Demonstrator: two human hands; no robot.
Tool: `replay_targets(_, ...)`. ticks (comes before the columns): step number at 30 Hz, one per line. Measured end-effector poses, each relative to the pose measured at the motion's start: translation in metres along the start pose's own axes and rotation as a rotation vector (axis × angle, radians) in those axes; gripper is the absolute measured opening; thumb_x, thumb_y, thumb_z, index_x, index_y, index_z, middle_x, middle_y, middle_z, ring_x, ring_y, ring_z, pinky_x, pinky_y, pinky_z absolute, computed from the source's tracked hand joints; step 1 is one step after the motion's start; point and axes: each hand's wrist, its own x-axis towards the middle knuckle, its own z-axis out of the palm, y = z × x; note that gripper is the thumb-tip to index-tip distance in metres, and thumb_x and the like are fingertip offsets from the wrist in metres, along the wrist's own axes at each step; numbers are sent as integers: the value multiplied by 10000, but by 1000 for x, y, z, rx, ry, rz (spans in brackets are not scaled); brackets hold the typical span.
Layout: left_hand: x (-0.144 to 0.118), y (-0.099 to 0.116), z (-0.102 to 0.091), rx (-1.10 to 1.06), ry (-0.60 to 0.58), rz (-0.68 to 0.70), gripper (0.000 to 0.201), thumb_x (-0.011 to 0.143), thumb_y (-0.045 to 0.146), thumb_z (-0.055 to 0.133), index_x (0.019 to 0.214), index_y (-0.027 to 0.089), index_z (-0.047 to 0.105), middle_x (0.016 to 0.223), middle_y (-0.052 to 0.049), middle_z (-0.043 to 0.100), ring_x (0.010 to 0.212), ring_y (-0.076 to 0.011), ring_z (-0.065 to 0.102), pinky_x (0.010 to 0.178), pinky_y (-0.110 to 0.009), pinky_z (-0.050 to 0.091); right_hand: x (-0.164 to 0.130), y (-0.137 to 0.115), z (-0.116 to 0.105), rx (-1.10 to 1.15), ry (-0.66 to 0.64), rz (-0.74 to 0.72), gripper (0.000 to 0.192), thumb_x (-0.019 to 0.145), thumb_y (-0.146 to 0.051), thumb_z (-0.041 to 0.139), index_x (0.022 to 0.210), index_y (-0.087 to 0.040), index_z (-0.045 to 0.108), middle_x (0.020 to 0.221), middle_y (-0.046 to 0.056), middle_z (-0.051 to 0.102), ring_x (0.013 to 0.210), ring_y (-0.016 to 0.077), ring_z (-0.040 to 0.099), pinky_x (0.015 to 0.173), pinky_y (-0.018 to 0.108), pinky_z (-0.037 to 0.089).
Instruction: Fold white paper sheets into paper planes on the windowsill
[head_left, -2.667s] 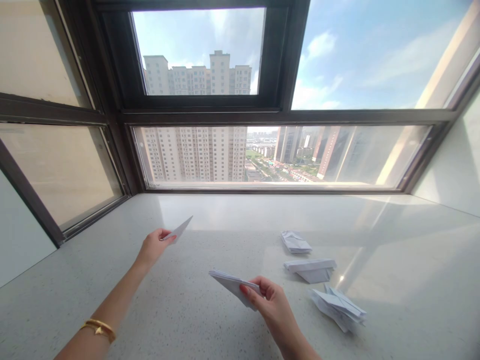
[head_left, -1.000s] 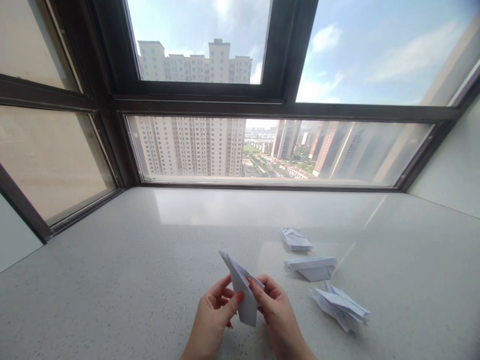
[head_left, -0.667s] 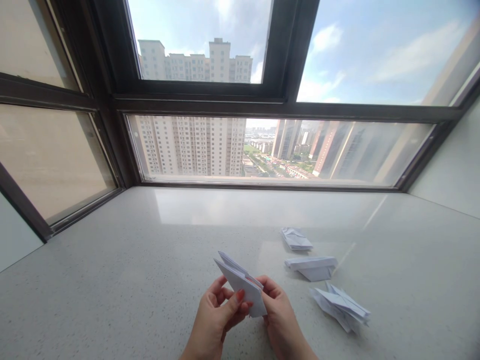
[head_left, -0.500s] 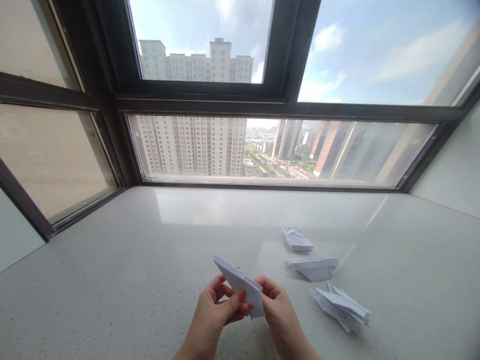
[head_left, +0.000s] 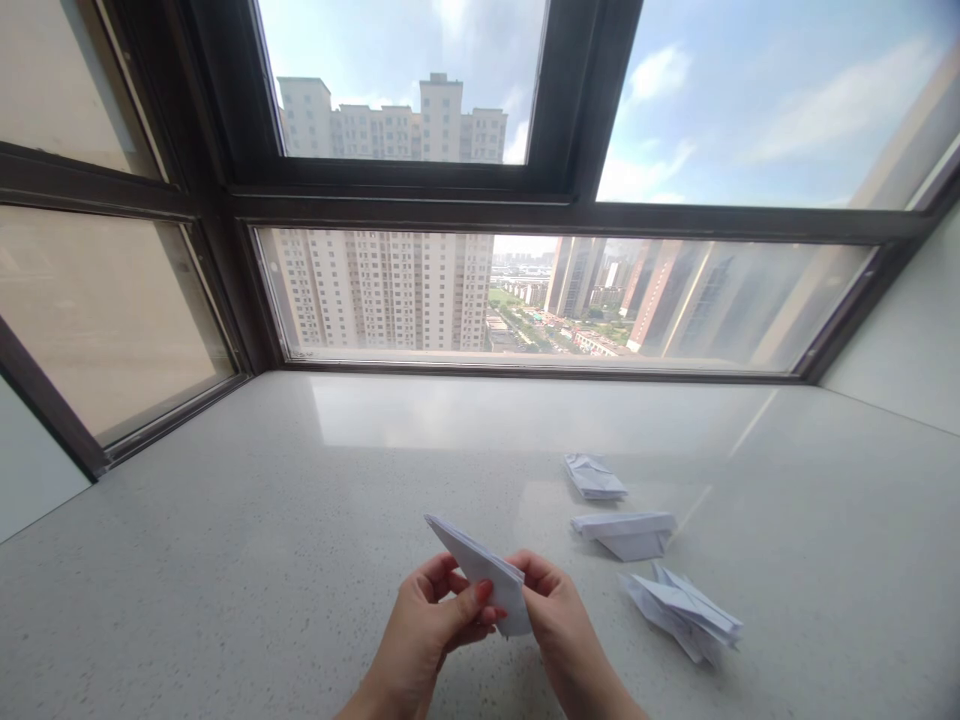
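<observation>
Between my two hands is a folded sheet of white paper (head_left: 480,567), held above the sill with its narrow point tilted up to the left. My left hand (head_left: 435,620) pinches its middle, thumb on the near face and fingers behind and below. At the paper's right end, my right hand (head_left: 551,605) grips the edge between thumb and forefinger; its other fingers are mostly hidden. To the right lie three folded white paper pieces: a small flat one (head_left: 595,477), a boat-like one (head_left: 627,535) and a larger one with several loose layers (head_left: 684,614).
The speckled pale stone sill (head_left: 247,560) spreads beneath my hands. A dark window frame (head_left: 420,215) closes it off at the back and left, with tall buildings outside. A white wall (head_left: 900,330) stands at the right.
The paper's layers along its upper edge look pressed slightly closer together. Both hands keep nearly the same place and hold, and the three pieces on the sill lie unmoved.
</observation>
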Motion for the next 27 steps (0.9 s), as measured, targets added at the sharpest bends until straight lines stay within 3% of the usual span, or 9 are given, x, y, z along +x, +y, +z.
replay_targets(7,3,-5,-3,-43,-13,-33,369,482,281,791,790,132,653,651,-24,614,548,-105,574,631,-259,460,-1,0,1,-10,17,23,226,494,-317,743,538,-149,599,416,-37,561,371,81,461,394,186,350)
replay_targets(27,1,2,-4,-44,-40,-40,300,512,252,776,776,147,677,620,0,603,538,-91,550,621,-238,425,-1,3,-2,-40,-87,-35,297,606,-430,686,629,-142,622,449,-35,538,436,81,468,438,183,371)
